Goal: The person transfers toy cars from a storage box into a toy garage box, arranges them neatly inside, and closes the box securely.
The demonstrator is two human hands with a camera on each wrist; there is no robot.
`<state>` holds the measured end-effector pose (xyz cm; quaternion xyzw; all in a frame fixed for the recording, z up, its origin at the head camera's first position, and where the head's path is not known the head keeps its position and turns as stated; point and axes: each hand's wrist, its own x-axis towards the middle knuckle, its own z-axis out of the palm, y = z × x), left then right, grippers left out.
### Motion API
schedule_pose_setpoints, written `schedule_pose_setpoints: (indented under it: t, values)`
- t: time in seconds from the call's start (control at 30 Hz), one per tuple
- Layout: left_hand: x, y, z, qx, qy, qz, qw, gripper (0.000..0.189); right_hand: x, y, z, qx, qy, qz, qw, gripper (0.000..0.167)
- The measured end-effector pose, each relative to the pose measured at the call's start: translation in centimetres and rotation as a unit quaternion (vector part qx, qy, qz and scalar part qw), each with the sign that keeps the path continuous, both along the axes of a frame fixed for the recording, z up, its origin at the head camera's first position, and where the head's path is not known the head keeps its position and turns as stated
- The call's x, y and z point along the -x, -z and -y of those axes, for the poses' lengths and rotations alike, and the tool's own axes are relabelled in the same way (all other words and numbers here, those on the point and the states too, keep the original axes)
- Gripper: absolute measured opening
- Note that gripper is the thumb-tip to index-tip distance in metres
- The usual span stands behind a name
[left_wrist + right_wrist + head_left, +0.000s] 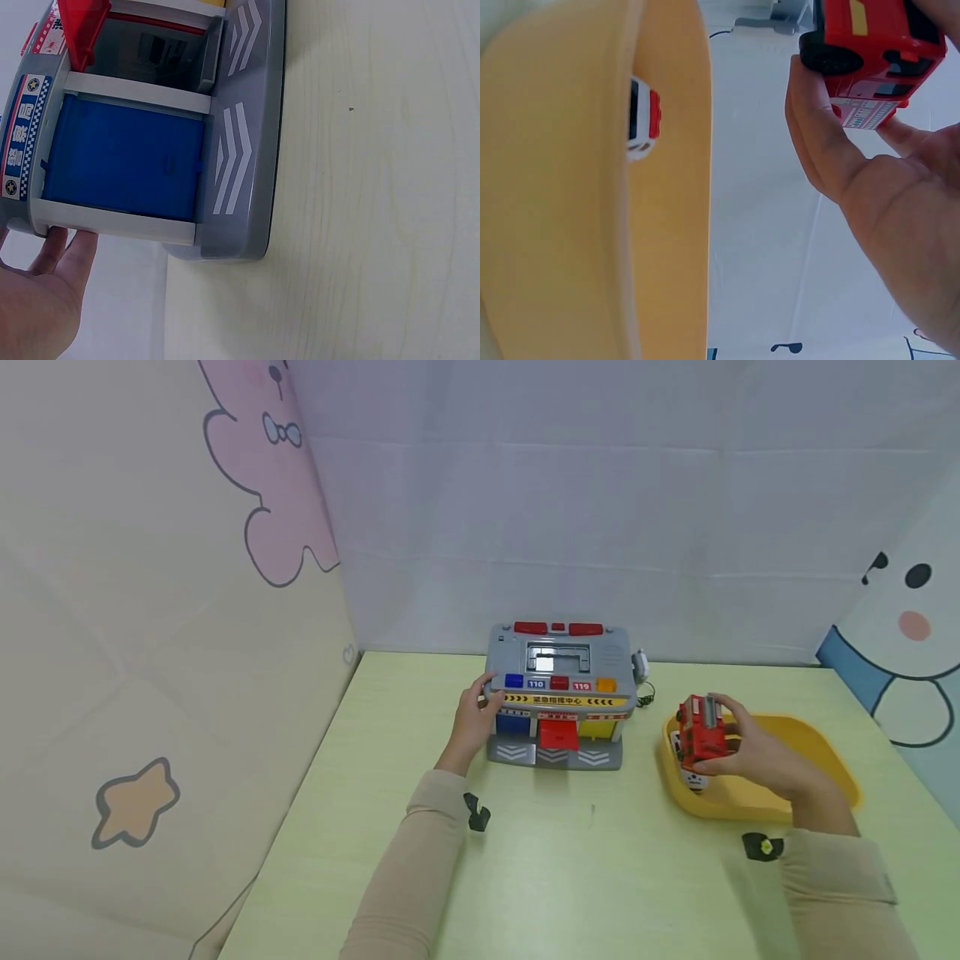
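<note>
A grey toy rescue station (558, 693) stands at the back of the table, its red door (558, 735) swung up and out. The blue door (124, 154) beside it is down. My left hand (472, 720) holds the station at its left side, fingertips at the side wall under the overhanging roof edge in the left wrist view. In my right hand (765, 758) is a red toy fire truck (702, 732), held between thumb and fingers above the left end of a yellow tray (810, 760). A white toy car (640, 120) with a red roof part lies in the tray.
The light wooden table (570, 868) meets a pale cloth wall (570, 527) right behind the station. A white handset (640, 666) with a dark coiled cord (646, 695) hangs on the station's right side.
</note>
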<state>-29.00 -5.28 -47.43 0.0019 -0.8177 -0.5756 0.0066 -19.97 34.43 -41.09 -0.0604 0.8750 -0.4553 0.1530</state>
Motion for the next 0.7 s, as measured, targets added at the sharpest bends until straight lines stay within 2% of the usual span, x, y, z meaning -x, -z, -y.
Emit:
schedule_pose_setpoints:
  t: [0.47,0.7]
  values:
    - [0.0,0.0,0.0,0.006,-0.002,0.0,1.0,0.048,-0.6,0.4,2.9,0.022,-0.012,0.003,0.9997,0.112]
    - [0.1,0.1,0.1,0.006,0.006,-0.012,0.9999,0.047,-0.8,0.9,3.8,0.037,-0.016,0.003,0.9992,0.113]
